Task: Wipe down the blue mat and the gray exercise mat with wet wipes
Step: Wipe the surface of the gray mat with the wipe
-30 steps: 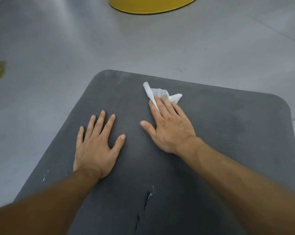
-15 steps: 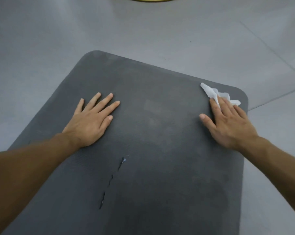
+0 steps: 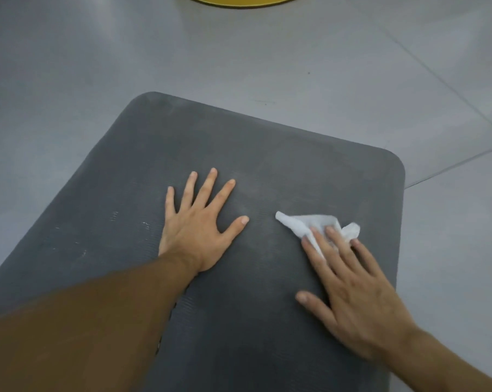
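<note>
Head cam: gray exercise mat (image 3: pixel 267 165) is flat on the floor (image 3: pixel 97 80), both hands on it. Left hand (image 3: pixel 199 227) is spread palm-down mid-mat. Right hand (image 3: pixel 355 295) has straight fingers pressing a crumpled white wet wipe (image 3: pixel 310 224) near the mat's right edge.

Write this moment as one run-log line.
step: wipe gray exercise mat | left hand: flat on mat | right hand: presses wet wipe on mat

Gray floor (image 3: pixel 69 80) lay smooth, with thin seams (image 3: pixel 448 89) at right. Yellow rounded object (image 3: pixel 243 0) was cut off by top edge.
</note>
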